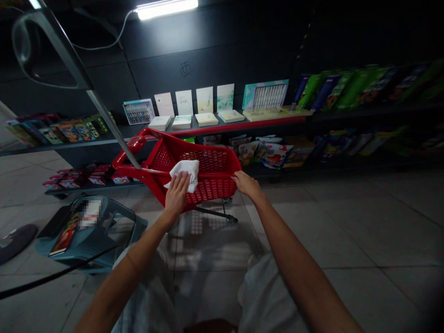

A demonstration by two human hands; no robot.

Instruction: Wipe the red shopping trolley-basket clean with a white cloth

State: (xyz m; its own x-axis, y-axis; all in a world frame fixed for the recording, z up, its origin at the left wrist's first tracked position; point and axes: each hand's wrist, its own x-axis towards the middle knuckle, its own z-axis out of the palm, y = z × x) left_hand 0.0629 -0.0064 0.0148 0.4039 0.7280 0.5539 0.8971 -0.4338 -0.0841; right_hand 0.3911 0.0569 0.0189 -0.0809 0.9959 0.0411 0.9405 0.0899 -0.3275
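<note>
In front of me stands a red plastic shopping cart [215, 187] with its handle end to the left. My left hand [177, 192] presses a white cloth [190, 171] against the top rim of the cart's near side. The cloth drapes over that rim, and part of it lies under my fingers. At the right end of the basket, the fingers of my right hand [245, 183] are closed around the rim corner. A metal pole rises from near the cart's handle towards the upper left.
A blue-grey plastic stool [107, 231] with a phone-like object on it is at my left, near a black cable [58, 276]. Behind the cart run dark shelves with books, boxes [138, 112] and snack bags [276, 155]. A lit tube lamp [166, 8] hangs above.
</note>
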